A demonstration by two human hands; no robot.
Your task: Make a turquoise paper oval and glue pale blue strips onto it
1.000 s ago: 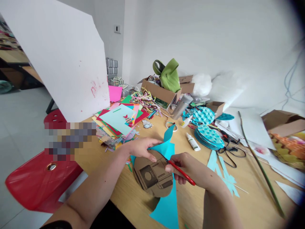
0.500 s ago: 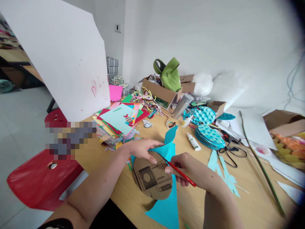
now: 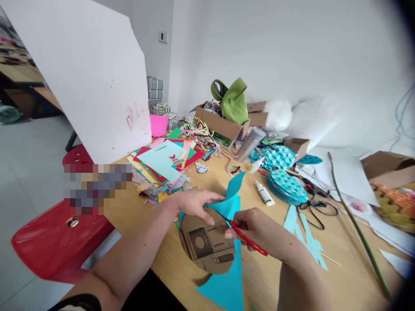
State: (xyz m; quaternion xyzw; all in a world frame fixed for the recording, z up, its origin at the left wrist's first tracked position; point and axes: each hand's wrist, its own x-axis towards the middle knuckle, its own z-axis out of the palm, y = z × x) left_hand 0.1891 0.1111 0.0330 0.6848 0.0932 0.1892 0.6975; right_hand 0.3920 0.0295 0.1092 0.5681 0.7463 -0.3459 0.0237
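A round brown cardboard disc [image 3: 207, 246] with printed drawings lies against a sheet of bright blue paper [image 3: 223, 290]. My left hand [image 3: 197, 207] grips both at the disc's upper edge, thumb on the cardboard. My right hand [image 3: 254, 229] is closed around red-handled scissors [image 3: 248, 240]. Their blades sit at the disc's upper right rim, in the blue paper, where a cut strip [image 3: 235, 185] curls upward. Part of the scissors' handles is hidden by my fingers.
Coloured paper sheets [image 3: 162, 160] are piled left of centre. Beyond the hands lie a glue bottle [image 3: 264, 193], stacked blue patterned discs [image 3: 287, 185] and light blue paper strips [image 3: 304, 233]. A long stick [image 3: 353, 220] lies at right; a red stool [image 3: 58, 246] stands at left.
The view has shifted slightly, moving the scene a little to the right. Both hands keep their grips, and the scissors stay at almost the same spot on the disc's rim.
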